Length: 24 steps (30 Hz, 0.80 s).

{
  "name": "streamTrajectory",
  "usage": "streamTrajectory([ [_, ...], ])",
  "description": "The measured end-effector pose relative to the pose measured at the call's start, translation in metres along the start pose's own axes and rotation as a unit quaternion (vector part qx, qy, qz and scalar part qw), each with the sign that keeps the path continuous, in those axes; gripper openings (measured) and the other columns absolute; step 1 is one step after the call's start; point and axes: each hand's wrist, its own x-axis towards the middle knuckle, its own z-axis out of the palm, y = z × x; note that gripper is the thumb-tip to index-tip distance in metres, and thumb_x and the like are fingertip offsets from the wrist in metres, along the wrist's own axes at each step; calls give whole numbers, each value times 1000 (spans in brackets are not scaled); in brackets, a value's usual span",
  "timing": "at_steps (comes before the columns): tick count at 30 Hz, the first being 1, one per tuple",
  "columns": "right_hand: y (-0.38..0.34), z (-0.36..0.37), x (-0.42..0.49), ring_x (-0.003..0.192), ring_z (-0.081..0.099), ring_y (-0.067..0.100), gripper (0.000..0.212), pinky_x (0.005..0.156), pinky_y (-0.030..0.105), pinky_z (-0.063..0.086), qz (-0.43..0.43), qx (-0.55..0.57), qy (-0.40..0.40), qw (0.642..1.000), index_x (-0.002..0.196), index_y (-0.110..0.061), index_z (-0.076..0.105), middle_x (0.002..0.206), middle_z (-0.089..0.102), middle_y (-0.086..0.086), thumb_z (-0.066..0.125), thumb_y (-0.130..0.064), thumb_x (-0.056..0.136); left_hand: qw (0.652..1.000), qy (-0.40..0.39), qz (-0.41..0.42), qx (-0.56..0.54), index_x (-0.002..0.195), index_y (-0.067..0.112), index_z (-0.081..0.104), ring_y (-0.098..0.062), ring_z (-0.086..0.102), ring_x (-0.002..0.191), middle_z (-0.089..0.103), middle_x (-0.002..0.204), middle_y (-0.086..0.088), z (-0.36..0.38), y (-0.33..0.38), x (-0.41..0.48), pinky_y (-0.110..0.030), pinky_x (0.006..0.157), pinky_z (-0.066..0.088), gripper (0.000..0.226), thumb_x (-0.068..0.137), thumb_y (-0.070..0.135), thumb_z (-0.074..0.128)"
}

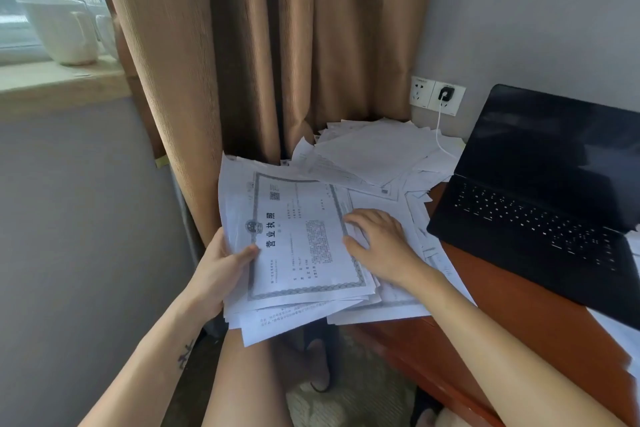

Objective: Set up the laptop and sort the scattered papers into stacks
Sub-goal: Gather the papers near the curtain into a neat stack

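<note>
A brown curtain (277, 45) hangs behind the desk (512, 308), and a white cable (440, 135) runs down from a charger (446, 94) in the wall socket (420, 90) across a loose heap of papers (374, 152) at the back corner. On the window sill (52, 83) stands a white jug (65, 31); I cannot tell what is in it. The laptop (540, 204) sits open on the desk to my right, its screen dark. My left hand (221, 270) grips a stack of papers (304, 253) at its near edge, thumb on top, the stack jutting off the desk over my knee. My right hand (381, 246) lies palm down on the sheets, fingers loosely bent at the top sheet's edge.
</note>
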Motion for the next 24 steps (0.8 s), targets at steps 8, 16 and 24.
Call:
streamTrajectory([
  [8,38,-21,71,133,38,24,42,107,34,30,12,-38,37,999,140,-17,54,142,51,2,60,-28,100,999,25,-7,-28,136,25,55,-28,76,103,77,117,-3,-3,5,8,-56,94,58,41,102,2,60],
  [16,40,-20,119,71,64,27,33,47,27,33,-96,-323,-2,942,89,-4,73,80,66,10,89,-5,61,998,30,-31,-42,137,24,54,-31,77,102,78,116,-5,-5,6,14,-58,95,57,41,102,2,59],
  [24,41,-23,104,67,54,23,8,53,33,43,-45,-98,156,982,83,-5,63,74,61,7,64,-8,91,998,27,-25,-41,133,26,56,-28,77,101,78,115,-3,0,9,18,-54,92,59,39,102,2,60],
])
